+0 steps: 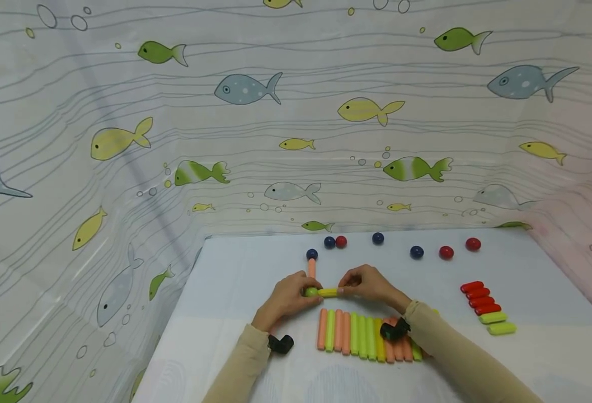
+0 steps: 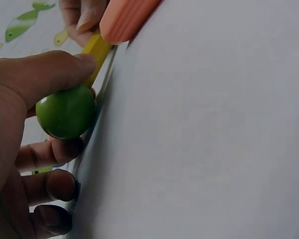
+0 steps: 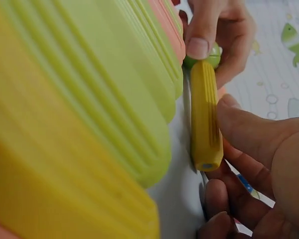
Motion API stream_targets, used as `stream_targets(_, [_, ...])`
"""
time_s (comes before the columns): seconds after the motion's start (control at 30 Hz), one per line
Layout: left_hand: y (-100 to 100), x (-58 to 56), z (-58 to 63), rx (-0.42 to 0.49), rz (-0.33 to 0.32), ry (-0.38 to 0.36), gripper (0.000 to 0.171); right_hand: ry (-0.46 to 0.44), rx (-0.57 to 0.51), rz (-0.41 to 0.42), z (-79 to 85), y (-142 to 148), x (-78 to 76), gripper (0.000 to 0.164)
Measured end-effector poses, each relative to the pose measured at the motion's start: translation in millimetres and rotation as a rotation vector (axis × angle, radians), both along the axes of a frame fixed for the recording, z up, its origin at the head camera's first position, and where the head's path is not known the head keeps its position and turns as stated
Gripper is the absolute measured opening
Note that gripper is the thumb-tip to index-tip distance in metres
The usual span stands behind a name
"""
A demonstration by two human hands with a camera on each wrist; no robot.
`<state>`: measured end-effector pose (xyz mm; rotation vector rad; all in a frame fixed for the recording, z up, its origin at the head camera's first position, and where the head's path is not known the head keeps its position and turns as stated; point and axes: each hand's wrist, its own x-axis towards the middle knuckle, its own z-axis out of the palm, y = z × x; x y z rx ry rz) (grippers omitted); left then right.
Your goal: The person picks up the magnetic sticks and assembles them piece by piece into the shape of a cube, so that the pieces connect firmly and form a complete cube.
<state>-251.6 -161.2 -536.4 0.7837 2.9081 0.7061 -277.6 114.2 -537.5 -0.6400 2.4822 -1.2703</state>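
Note:
My left hand (image 1: 287, 295) grips a green ball (image 2: 66, 113) between thumb and fingers, low over the white table. One end of a yellow ridged stick (image 3: 206, 119) meets this ball. The right hand (image 1: 371, 284) pinches the same stick near its free end, thumb on one side and fingers on the other. Just behind the green ball, a salmon stick (image 1: 312, 270) points away from me, with a dark blue ball (image 1: 312, 254) at its far end. Whether the salmon stick touches the green ball is hidden by the left fingers.
In front of the hands lies a row of salmon, lime and yellow sticks (image 1: 363, 336), partly beneath the right wrist. Several blue and red balls (image 1: 378, 238) are scattered along the table's back. Red sticks (image 1: 481, 298) and two lime sticks (image 1: 501, 328) lie at the right.

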Motion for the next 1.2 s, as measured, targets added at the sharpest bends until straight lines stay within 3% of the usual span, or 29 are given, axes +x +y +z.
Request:
stream_targets(0.13, [-2,-2.4,-7.4,0.064,0.019,0.001,0.023,-0.024,0.004,0.009,4.3,8,-3.5,0.021])
stream_targets(0.27, [-5,-2.7,-10.2,0.111,0.029,-0.017,0.023,-0.061,0.029,-0.082,6.9,25,-9.9,0.022])
stream_targets(0.4, [-12,-2.5,-6.0,0.152,0.048,-0.071,0.023,-0.071,0.049,-0.139,7.7,42,-13.6,0.024])
stream_targets(0.57, [-28,-5.6,0.0,0.185,0.068,-0.126,0.021,-0.068,0.058,-0.118,4.8,47,-13.0,0.024])
stream_targets(0.73, [-48,-8.3,1.7,0.221,0.105,-0.175,0.019,0.004,0.056,-0.049,1.4,32,-8.3,0.02])
stream_targets(0.83, [-57,-8.8,1.1,0.234,0.123,-0.2,0.019,0.076,0.061,0.039,3.2,15,-2.3,0.019])
stream_targets(1.07, [-62,-10.8,-1.1,0.264,0.11,-0.177,0.021,0.233,0.112,0.206,28.5,-48,27.4,0.017])
stream_targets(1.2, [-63,-12.8,-2.9,0.271,0.124,-0.167,0.02,0.323,0.177,0.371,38.5,-91,46.7,0.024])
